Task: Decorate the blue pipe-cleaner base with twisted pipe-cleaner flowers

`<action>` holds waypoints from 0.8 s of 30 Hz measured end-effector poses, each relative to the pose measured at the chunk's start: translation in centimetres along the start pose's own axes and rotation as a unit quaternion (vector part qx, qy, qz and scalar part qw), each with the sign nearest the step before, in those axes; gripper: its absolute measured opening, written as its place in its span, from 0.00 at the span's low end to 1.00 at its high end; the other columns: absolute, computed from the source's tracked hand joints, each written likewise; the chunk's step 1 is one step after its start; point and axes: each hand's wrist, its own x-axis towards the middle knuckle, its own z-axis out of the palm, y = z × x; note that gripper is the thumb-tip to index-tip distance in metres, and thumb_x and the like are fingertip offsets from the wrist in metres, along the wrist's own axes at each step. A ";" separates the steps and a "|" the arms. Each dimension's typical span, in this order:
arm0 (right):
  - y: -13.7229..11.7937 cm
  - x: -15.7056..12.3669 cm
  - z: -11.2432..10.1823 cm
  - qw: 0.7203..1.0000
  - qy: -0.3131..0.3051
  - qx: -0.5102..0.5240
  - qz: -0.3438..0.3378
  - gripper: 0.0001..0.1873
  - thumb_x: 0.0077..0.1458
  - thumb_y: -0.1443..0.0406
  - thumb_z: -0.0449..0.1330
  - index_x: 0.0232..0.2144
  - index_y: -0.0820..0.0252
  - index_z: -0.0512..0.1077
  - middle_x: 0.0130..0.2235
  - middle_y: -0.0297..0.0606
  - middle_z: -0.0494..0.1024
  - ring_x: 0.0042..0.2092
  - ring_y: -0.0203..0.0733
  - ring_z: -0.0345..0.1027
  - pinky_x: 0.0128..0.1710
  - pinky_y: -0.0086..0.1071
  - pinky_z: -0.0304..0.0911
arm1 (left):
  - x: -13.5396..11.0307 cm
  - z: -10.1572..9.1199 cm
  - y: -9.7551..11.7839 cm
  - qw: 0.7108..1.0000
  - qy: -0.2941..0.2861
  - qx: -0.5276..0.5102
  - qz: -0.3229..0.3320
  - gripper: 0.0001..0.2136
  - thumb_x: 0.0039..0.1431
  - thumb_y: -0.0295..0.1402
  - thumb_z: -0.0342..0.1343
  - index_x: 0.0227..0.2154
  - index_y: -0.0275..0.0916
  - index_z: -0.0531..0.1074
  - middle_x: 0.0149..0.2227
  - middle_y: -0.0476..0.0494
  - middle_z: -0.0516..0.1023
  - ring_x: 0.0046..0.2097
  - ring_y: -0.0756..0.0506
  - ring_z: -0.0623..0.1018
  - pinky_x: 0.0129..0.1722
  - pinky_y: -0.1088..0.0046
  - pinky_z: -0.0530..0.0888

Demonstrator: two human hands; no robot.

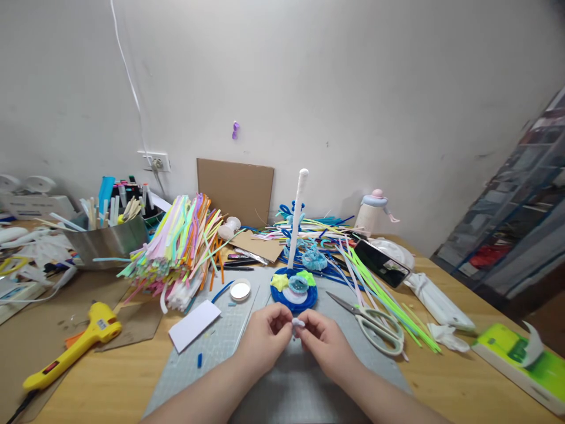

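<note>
Low over the cutting mat, my left hand and my right hand meet with fingertips pinched. Between them is a small pale blue-white piece of bent pipe cleaner, partly hidden by the fingers. Just beyond stands a round blue pipe-cleaner base with an upright white fuzzy stick. On this base sit a yellow star, a yellow-green star and a light blue coiled piece. Scissors with pale handles lie to the right of my right hand.
A yellow glue gun lies at left. Behind it are a big bundle of coloured pipe cleaners and a metal holder of sticks. A white card and round lid rest nearby. Rightward lie green pipe cleaners and a phone.
</note>
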 end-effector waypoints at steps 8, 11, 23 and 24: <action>-0.5 -0.3 -1.0 0.974 0.042 -0.107 -0.196 0.06 0.58 0.68 0.52 0.34 0.57 0.69 0.34 0.37 0.72 0.36 0.39 0.65 0.37 0.31 0.60 | -0.6 -0.3 0.8 0.998 0.006 0.034 0.058 0.04 0.52 0.28 0.50 0.29 0.37 0.69 0.26 0.50 0.70 0.29 0.51 0.68 0.30 0.77 0.64; -0.6 -0.3 -1.2 0.961 0.063 -0.102 -0.249 0.07 0.56 0.70 0.53 0.36 0.56 0.68 0.35 0.37 0.72 0.38 0.39 0.66 0.38 0.32 0.61 | -0.8 -0.5 1.3 0.996 0.010 0.034 0.083 0.02 0.52 0.28 0.51 0.29 0.37 0.68 0.28 0.49 0.71 0.30 0.51 0.69 0.31 0.76 0.65; -0.8 -0.9 -1.6 0.951 0.061 -0.115 -0.280 0.11 0.55 0.73 0.53 0.37 0.55 0.70 0.37 0.37 0.71 0.40 0.40 0.66 0.41 0.32 0.62 | -1.1 -0.8 1.9 0.987 -0.007 0.038 0.158 0.05 0.52 0.25 0.51 0.30 0.37 0.71 0.31 0.46 0.71 0.32 0.50 0.70 0.32 0.76 0.66; -0.9 -0.8 -1.4 0.959 0.061 -0.103 -0.257 0.08 0.54 0.72 0.54 0.35 0.56 0.70 0.36 0.37 0.71 0.39 0.40 0.66 0.40 0.32 0.62 | -1.0 -0.7 1.8 0.989 -0.004 0.040 0.140 0.04 0.52 0.27 0.52 0.31 0.37 0.71 0.31 0.46 0.71 0.32 0.50 0.70 0.31 0.76 0.66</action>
